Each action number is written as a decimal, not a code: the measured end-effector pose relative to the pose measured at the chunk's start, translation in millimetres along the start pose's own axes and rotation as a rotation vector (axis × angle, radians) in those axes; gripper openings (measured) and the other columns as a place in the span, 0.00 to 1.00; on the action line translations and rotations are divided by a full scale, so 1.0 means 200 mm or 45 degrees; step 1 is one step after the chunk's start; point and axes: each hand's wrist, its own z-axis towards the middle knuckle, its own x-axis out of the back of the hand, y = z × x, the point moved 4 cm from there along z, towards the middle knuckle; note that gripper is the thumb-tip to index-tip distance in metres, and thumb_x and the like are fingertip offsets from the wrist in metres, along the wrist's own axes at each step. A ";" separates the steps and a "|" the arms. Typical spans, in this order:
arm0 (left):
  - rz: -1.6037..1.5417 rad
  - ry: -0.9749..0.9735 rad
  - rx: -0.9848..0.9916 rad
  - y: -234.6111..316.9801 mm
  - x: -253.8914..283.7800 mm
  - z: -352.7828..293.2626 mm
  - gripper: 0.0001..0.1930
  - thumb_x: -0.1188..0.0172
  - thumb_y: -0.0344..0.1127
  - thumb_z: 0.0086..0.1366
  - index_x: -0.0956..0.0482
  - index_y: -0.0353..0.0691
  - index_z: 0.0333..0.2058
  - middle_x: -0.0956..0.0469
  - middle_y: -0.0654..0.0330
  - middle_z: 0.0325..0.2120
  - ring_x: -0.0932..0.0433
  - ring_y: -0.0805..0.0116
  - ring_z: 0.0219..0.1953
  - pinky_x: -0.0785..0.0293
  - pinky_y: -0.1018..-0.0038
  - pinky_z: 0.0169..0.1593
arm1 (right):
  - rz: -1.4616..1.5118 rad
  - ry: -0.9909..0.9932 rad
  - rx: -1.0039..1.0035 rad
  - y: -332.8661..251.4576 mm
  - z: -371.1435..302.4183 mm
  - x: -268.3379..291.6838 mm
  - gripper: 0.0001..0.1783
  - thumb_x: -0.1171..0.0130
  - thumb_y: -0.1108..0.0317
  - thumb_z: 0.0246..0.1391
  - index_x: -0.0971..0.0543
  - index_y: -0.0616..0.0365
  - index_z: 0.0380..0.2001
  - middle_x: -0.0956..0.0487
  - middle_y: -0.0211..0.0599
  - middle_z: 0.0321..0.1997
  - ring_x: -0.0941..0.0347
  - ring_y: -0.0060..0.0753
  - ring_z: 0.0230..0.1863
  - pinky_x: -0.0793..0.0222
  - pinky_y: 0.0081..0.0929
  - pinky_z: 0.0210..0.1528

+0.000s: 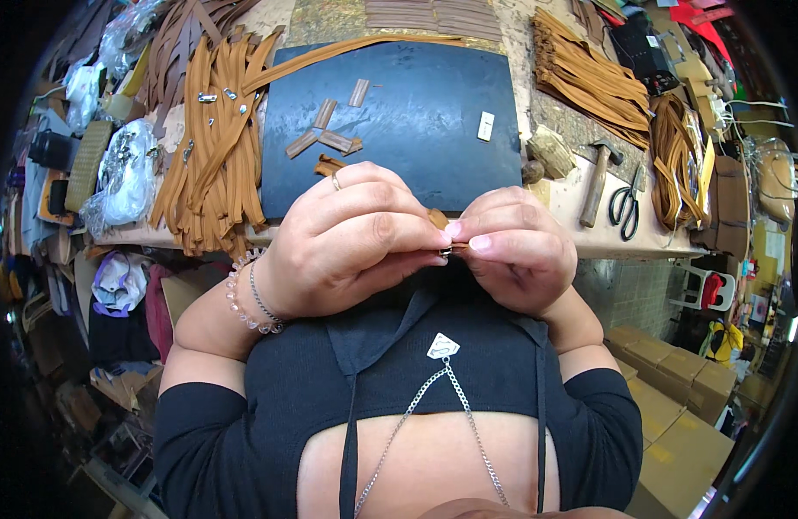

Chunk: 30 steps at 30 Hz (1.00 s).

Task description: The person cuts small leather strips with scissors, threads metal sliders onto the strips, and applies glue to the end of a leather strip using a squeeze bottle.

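Note:
Both my hands meet in front of my chest, at the near edge of a dark cutting board (382,104). My left hand (351,238) pinches a tan strip (437,219) with a small metal piece (447,252) at its end. Its other end is hidden behind my fingers. From the other side, my right hand (518,246) grips the same spot between thumb and index finger. Just beyond my left knuckles lies a curled tan scrap (330,164). Several short brown pieces (337,141) are scattered on the board, and a small white rectangular piece (485,126) sits at its right.
Long tan strips (217,147) with small silver metal parts hang over the table's left edge. Tan bundles (589,78) lie at the back right. A hammer (596,182), black-handled scissors (626,208) and a stone-like block (551,152) rest right of the board. Cardboard boxes (685,441) stand lower right.

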 end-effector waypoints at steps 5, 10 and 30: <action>-0.066 -0.005 0.092 -0.02 -0.01 -0.01 0.14 0.27 0.29 0.51 0.19 0.38 0.37 0.20 0.59 0.32 0.21 0.60 0.36 0.25 0.68 0.41 | 0.004 -0.027 -0.057 0.01 -0.01 0.00 0.19 0.33 0.84 0.46 0.23 0.57 0.42 0.18 0.40 0.37 0.20 0.39 0.35 0.24 0.32 0.38; -0.107 -0.037 0.196 -0.05 -0.01 -0.02 0.13 0.27 0.28 0.50 0.19 0.38 0.35 0.19 0.58 0.31 0.21 0.60 0.35 0.26 0.68 0.40 | 0.040 -0.055 -0.111 0.03 -0.02 -0.01 0.20 0.33 0.84 0.45 0.23 0.57 0.43 0.18 0.40 0.36 0.21 0.40 0.34 0.25 0.32 0.37; -1.075 0.218 0.790 -0.19 -0.15 -0.15 0.04 0.35 0.23 0.61 0.18 0.35 0.36 0.20 0.61 0.34 0.23 0.74 0.38 0.26 0.78 0.43 | 0.642 0.145 -0.440 0.12 -0.07 -0.09 0.20 0.39 0.86 0.53 0.33 0.56 0.44 0.26 0.40 0.39 0.27 0.32 0.40 0.29 0.25 0.44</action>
